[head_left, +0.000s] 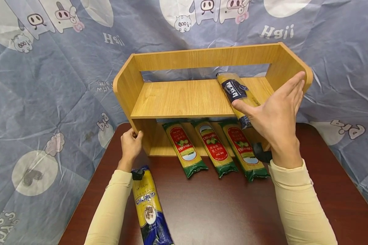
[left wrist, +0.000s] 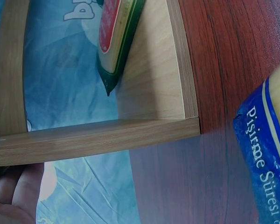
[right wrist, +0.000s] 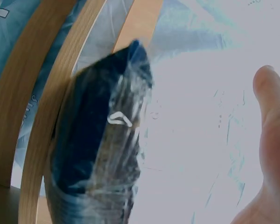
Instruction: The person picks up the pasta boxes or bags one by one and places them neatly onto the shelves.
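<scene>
My left hand (head_left: 131, 147) grips the front edge of the left side panel of a two-tier wooden shelf (head_left: 178, 98), low down. In the left wrist view its fingers (left wrist: 25, 186) lie against the outer face of that panel. My right hand (head_left: 277, 114) is spread, fingers straight and thumb out, in front of the shelf's right side. Close to its thumb, a la Sicilia spaghetti packet (head_left: 233, 89) lies slanted on the upper tier, its near end jutting past the front edge. That end (right wrist: 98, 140) shows beside the hand in the right wrist view, with a gap between them.
Three Olivoilà spaghetti packets (head_left: 184, 146) lie side by side on the lower tier, their green ends overhanging the dark red table (head_left: 214, 211). A yellow and blue Ankara pasta packet (head_left: 148, 204) lies at front left, beside the left forearm. A patterned cloth (head_left: 64, 92) hangs behind.
</scene>
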Demonstrator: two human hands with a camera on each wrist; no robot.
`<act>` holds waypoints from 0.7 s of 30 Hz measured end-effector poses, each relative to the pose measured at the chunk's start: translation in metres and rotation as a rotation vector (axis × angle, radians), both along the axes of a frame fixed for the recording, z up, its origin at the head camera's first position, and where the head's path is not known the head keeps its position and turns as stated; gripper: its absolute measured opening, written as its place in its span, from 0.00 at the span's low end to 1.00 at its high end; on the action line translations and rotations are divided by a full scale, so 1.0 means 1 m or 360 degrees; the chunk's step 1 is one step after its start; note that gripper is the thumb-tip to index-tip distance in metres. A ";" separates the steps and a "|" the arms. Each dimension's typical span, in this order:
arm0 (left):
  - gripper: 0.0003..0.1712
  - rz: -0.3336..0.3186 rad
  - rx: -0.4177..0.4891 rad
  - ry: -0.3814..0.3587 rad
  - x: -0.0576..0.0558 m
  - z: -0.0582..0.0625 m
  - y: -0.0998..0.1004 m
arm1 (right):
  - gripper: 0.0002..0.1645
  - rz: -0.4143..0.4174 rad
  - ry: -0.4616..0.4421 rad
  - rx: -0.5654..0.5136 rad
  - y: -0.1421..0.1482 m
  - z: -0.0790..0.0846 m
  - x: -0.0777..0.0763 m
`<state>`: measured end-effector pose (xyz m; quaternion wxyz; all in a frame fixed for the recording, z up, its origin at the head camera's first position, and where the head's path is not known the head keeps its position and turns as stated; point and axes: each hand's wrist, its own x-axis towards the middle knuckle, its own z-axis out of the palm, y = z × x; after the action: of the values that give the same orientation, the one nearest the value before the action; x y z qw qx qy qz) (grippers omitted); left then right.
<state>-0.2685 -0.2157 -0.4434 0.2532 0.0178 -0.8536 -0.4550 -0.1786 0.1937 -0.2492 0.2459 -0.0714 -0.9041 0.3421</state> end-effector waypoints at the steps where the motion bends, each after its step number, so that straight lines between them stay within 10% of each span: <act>1: 0.10 0.0000 -0.0001 -0.0001 0.000 0.000 0.000 | 0.92 -0.0003 0.0015 -0.0011 -0.001 0.000 0.002; 21: 0.10 -0.0009 0.0001 -0.0009 -0.001 -0.001 -0.001 | 0.91 0.0055 0.0559 0.0024 -0.042 -0.027 0.044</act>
<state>-0.2691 -0.2171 -0.4440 0.2496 0.0168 -0.8541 -0.4559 -0.1349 0.1517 -0.2761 0.3947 0.0068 -0.8509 0.3467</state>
